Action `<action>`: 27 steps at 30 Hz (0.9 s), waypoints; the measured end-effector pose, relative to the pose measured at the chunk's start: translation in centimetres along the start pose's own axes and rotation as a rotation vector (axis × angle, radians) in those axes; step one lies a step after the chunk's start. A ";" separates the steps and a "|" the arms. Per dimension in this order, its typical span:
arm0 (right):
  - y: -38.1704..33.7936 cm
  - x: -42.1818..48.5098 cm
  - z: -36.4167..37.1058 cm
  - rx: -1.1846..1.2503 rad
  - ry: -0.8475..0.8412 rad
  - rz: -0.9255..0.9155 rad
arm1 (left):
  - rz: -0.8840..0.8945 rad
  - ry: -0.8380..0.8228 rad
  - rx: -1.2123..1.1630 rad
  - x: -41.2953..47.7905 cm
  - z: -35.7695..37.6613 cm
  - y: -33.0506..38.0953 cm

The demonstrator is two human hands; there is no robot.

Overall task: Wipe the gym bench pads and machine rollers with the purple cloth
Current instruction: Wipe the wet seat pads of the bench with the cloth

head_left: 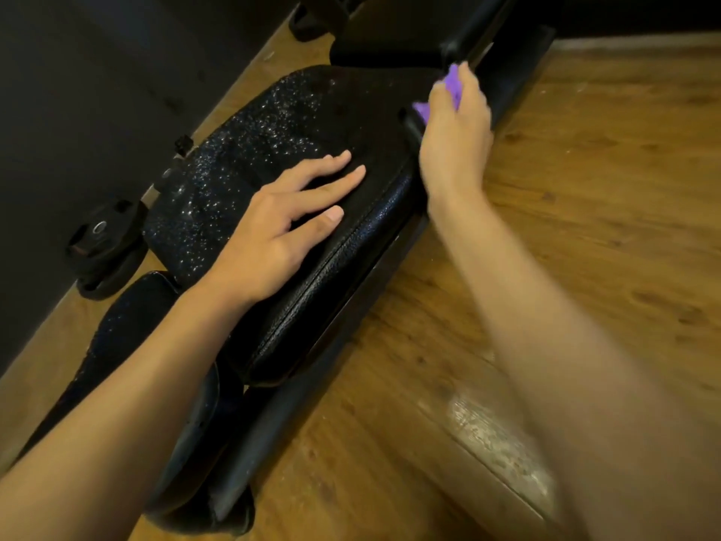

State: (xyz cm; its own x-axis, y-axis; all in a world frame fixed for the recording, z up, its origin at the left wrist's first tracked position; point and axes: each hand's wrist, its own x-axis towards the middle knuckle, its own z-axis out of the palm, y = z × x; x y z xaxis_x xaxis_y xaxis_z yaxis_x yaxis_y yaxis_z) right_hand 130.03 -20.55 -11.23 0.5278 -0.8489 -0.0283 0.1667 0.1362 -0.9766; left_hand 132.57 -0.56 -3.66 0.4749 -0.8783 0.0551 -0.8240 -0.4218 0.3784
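From the head camera, the big black bench pad (249, 150) runs from near left to far right. The left hand (288, 224) lies flat on it with straight fingers and holds nothing. The right hand (454, 126) is bunched round the purple cloth (452, 80) and presses it on a black bar (507, 72) at the far right edge of the pad. Shiny specks cover the pad's left side, so I think it needs more wiping. The small pad (128, 318) near left looks untouched. I see no rollers.
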 end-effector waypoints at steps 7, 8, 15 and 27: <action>-2.0 -5.4 0.2 -0.071 0.067 0.058 | -0.002 0.023 0.008 -0.4 -0.2 0.6; -2.1 -8.9 0.3 -0.063 0.073 -0.005 | 0.002 0.026 0.011 -0.3 -0.4 0.7; -1.1 -5.3 -2.0 -0.278 -0.096 -0.172 | -0.028 0.058 0.101 -0.1 0.0 1.6; -5.9 4.8 -2.5 -1.085 -0.862 -0.618 | -0.189 -0.057 0.198 -1.0 0.3 2.1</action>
State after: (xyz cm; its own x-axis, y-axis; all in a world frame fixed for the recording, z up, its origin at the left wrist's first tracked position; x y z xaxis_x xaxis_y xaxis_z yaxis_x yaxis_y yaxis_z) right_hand 129.50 -26.72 -6.13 0.9821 -0.0291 0.1860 0.0647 -0.8756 -0.4787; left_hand 130.28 -0.58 -3.25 0.6128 -0.7884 -0.0533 -0.7692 -0.6106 0.1886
